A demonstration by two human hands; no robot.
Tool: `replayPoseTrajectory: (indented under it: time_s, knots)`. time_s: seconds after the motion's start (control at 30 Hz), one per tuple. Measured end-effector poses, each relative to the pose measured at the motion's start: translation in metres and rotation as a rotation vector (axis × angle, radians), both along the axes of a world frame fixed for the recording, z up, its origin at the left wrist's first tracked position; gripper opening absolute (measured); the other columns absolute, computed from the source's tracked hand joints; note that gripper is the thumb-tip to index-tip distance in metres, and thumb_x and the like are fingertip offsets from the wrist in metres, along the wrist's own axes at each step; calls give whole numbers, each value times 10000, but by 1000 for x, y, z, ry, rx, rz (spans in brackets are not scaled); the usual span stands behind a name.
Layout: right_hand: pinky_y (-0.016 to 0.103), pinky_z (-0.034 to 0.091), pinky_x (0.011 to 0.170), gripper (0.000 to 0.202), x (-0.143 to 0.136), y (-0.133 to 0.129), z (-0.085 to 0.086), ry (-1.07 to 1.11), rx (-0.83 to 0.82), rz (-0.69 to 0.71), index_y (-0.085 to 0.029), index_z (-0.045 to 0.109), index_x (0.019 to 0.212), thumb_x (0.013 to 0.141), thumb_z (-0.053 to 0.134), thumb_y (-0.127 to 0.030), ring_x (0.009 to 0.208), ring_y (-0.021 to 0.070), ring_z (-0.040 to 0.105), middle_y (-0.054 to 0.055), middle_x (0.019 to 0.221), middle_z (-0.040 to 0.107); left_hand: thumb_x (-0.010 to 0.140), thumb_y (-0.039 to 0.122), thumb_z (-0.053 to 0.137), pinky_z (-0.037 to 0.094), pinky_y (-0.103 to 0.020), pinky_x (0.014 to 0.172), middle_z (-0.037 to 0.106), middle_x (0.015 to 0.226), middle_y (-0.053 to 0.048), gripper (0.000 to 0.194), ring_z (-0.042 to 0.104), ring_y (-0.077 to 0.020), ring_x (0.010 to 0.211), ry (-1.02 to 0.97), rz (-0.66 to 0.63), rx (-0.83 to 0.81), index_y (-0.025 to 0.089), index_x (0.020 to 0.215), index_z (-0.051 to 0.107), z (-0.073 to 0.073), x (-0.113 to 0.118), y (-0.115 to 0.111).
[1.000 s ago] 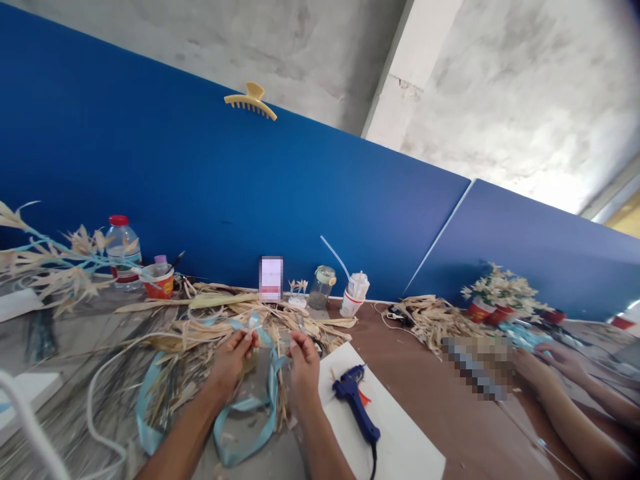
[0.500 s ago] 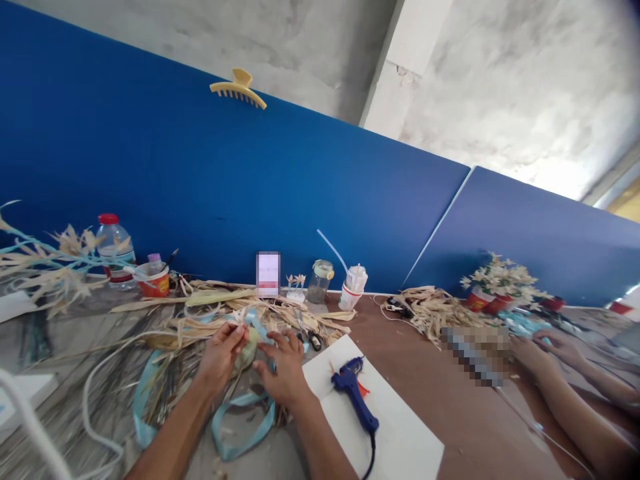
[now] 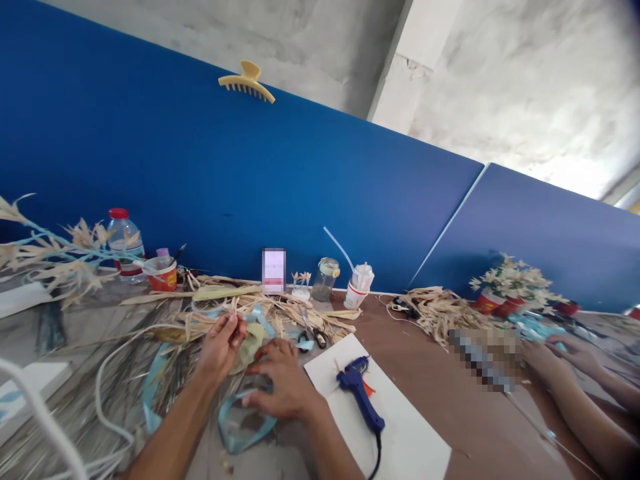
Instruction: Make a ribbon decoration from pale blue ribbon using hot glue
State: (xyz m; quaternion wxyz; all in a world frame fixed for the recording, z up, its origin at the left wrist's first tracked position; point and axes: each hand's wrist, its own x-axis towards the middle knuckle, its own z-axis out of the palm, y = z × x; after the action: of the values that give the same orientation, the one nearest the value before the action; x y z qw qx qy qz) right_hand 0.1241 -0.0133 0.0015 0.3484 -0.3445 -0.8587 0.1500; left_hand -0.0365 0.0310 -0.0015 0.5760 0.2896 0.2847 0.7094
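My left hand [image 3: 219,344] pinches a pale dried husk piece [image 3: 250,343] above a heap of dried husk strips [image 3: 260,310]. My right hand [image 3: 281,385] lies palm down on a light blue ribbon [image 3: 240,427], fingers spread, pressing its loop to the table. The ribbon curls away to the left under my left forearm. A blue glue gun [image 3: 361,395] lies on a white sheet [image 3: 390,427] just right of my right hand. Scissors [image 3: 310,337] lie beyond my right hand.
Along the blue partition stand a water bottle [image 3: 123,240], a red cup [image 3: 163,275], a glass jar [image 3: 325,279] and a cup with a straw [image 3: 359,288]. Another person's hands [image 3: 555,357] work at the right by red pots of husk flowers [image 3: 510,287]. A yellow hair claw [image 3: 246,80] sits on the partition.
My right hand came down from holding the ribbon up by the left hand and now rests flat on the ribbon loop. The left hand now pinches the husk piece.
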Motion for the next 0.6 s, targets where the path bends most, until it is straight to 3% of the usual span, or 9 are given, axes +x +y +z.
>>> replayPoseTrajectory:
  time_s: [0.13, 0.23, 0.33, 0.4, 0.5, 0.6]
  knots:
    - [461, 299, 944, 103, -6, -3, -4, -78, -9, 1, -261, 705, 728, 633, 719, -223, 919, 241, 537, 13, 821, 677, 663, 315, 784, 444, -201, 511, 568, 530, 48, 198, 384, -41, 417, 8, -30, 0, 173, 713, 655, -4, -1, 2]
    - [435, 326, 911, 114, -1, 7, -4, 76, -96, -187, -217, 675, 690, 677, 601, -132, 823, 215, 564, 22, 744, 668, 661, 311, 788, 438, -196, 519, 568, 531, 43, 199, 384, -38, 424, 3, -45, -10, 164, 710, 663, -4, -1, 2]
    - [317, 401, 709, 143, 12, 22, -1, 486, -252, -433, -188, 637, 671, 759, 535, -235, 681, 177, 545, 14, 661, 631, 652, 284, 798, 426, -178, 527, 597, 588, 22, 192, 452, -50, 492, -27, -96, -31, 151, 705, 670, -2, 1, -1]
    - [266, 384, 594, 260, 20, 30, -1, 765, -345, -504, -182, 594, 614, 799, 517, -348, 587, 148, 503, -8, 575, 577, 659, 258, 792, 427, -182, 539, 628, 655, -4, 167, 513, -76, 573, -36, -187, -26, 148, 700, 672, -2, 3, -4]
    - [241, 374, 548, 354, 25, 37, -4, 1026, -410, -486, -179, 575, 573, 768, 579, -474, 530, 120, 470, -25, 530, 542, 677, 243, 772, 466, -233, 642, 681, 794, -61, 131, 588, -140, 729, 44, -348, 8, 149, 680, 680, -4, 7, -8]
    - [241, 416, 591, 316, 19, 36, -7, 1127, -494, -354, -177, 632, 637, 715, 663, -482, 586, 127, 534, -5, 616, 618, 702, 275, 745, 452, -310, 861, 698, 988, -107, 127, 598, -218, 977, 164, -464, 39, 163, 676, 693, -6, 10, -11]
